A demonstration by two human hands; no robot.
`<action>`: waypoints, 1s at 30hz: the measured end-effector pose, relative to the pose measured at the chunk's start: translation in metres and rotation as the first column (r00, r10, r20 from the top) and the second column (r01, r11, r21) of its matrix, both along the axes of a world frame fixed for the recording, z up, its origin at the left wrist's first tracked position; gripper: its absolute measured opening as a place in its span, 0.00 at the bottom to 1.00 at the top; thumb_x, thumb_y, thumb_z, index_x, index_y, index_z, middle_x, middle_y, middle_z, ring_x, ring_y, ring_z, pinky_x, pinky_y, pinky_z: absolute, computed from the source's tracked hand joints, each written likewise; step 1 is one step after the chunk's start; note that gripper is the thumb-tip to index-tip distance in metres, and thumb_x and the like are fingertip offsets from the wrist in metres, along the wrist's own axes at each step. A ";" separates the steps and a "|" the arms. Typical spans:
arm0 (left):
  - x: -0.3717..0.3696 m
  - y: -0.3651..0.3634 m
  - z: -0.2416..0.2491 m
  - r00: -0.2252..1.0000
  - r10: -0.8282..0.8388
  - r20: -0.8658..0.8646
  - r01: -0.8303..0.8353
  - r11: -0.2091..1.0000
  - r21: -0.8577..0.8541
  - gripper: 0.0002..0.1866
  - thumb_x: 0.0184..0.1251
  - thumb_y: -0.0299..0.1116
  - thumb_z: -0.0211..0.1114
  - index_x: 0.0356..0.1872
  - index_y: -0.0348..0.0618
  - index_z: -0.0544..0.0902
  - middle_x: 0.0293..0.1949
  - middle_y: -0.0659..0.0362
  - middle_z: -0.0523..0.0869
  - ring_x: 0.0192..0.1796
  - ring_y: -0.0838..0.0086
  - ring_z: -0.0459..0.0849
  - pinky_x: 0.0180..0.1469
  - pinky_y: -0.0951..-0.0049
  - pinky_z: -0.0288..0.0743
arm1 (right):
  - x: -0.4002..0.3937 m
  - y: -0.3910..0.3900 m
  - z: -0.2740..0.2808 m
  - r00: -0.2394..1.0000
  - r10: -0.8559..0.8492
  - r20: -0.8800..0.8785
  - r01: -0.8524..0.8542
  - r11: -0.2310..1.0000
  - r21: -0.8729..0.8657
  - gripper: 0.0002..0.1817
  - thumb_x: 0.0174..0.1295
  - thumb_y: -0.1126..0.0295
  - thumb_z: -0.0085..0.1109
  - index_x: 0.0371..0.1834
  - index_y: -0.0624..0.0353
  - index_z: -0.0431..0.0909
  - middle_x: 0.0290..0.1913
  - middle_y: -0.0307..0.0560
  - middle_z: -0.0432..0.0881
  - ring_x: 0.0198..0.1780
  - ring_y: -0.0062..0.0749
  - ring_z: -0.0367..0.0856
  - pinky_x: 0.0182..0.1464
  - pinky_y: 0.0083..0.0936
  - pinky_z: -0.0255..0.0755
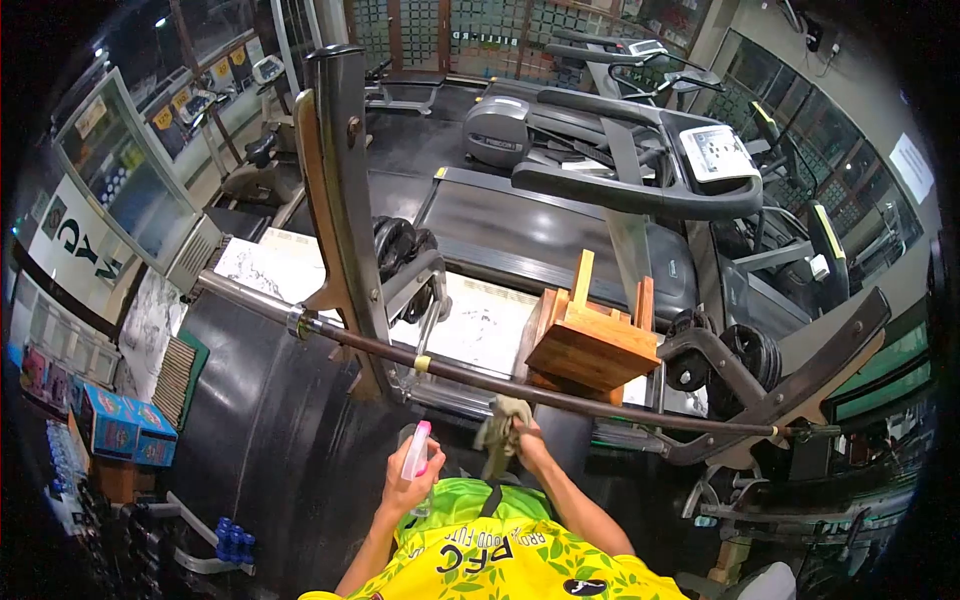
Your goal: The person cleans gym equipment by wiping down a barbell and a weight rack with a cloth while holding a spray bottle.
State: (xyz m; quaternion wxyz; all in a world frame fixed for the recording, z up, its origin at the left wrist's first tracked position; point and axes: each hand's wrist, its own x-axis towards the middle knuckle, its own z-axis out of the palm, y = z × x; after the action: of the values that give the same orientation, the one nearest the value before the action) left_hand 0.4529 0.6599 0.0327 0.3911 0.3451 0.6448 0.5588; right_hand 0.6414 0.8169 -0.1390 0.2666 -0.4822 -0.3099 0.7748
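Note:
My left hand (pixel 408 485) is closed around a spray bottle (pixel 416 452) with a white and pink trigger head, held upright in front of my body. In my right hand (pixel 530 443) a greenish-grey cloth (pixel 503 424) is bunched, its lower end hanging down. Just beyond both hands a long barbell (pixel 480 372) runs across the bench-press frame. The cloth's top overlaps the bar's near side in this view. Behind the bar sits an upturned wooden stool (pixel 592 350) with its legs pointing up.
Dark uprights (pixel 345 190) of the rack rise ahead, with weight plates (pixel 395 243) beside them. A treadmill (pixel 560 240) and other machines stand further back. To the left are a glass-door fridge (pixel 125 160), a blue carton (pixel 128 428) and blue dumbbells (pixel 233 540).

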 end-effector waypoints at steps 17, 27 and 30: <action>-0.006 -0.004 0.001 1.000 -0.003 -0.010 0.002 1.000 -0.029 0.07 0.63 0.27 0.67 0.39 0.39 0.77 0.25 0.61 0.81 0.20 0.81 0.79 0.24 0.78 0.74 | 0.035 -0.013 0.094 0.503 -0.601 -0.622 0.241 0.788 -0.566 0.17 0.67 0.74 0.42 0.55 0.63 0.76 0.51 0.49 0.83 0.51 0.34 0.83 0.54 0.29 0.79; -0.004 0.001 0.001 0.993 -0.091 -0.076 0.088 0.995 -0.043 0.09 0.63 0.29 0.67 0.40 0.39 0.78 0.24 0.61 0.82 0.21 0.79 0.81 0.24 0.76 0.74 | 0.043 -0.012 0.204 0.869 -0.321 -0.377 0.311 0.946 -0.091 0.20 0.70 0.64 0.48 0.61 0.61 0.71 0.56 0.50 0.81 0.58 0.35 0.80 0.59 0.32 0.76; -0.002 0.003 0.003 0.993 -0.099 -0.064 0.097 0.994 -0.041 0.09 0.63 0.30 0.67 0.40 0.39 0.78 0.24 0.60 0.82 0.21 0.79 0.81 0.25 0.76 0.73 | 0.035 0.003 0.221 0.932 -0.260 -0.253 0.289 0.954 0.084 0.18 0.67 0.68 0.53 0.58 0.64 0.73 0.53 0.48 0.81 0.54 0.35 0.82 0.56 0.29 0.76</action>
State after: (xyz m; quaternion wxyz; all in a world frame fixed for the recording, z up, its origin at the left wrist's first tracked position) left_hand 0.4514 0.6634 0.0357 0.4029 0.3873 0.6501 0.5148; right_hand 0.6766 0.8197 0.0820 0.4363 -0.4069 -0.2511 0.7623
